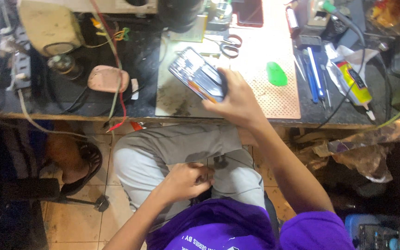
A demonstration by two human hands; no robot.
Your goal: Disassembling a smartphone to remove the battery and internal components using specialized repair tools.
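Nearest the camera, at about 6 o'clock, the left hand (186, 180) rests low on the lap against the grey trousers (163, 153), its fingers curled inward; whether they pinch anything cannot be told. Farther out, just above centre toward 12 o'clock, the right hand (239, 102) reaches over the edge of the workbench (70, 109) and grasps an opened phone (197, 74) by its lower right end, fingers wrapped around it, the phone tilted with its inner parts facing up over a pale work mat (274, 99). Beyond it at 1 o'clock a green pick (276, 74) lies on the mat, and scissors (230, 46) lie at 12 o'clock. At 2 o'clock blue tools (313, 74) and a yellow glue tube (355, 83) lie on the bench; a pink pad (107, 78) sits at 10 o'clock.
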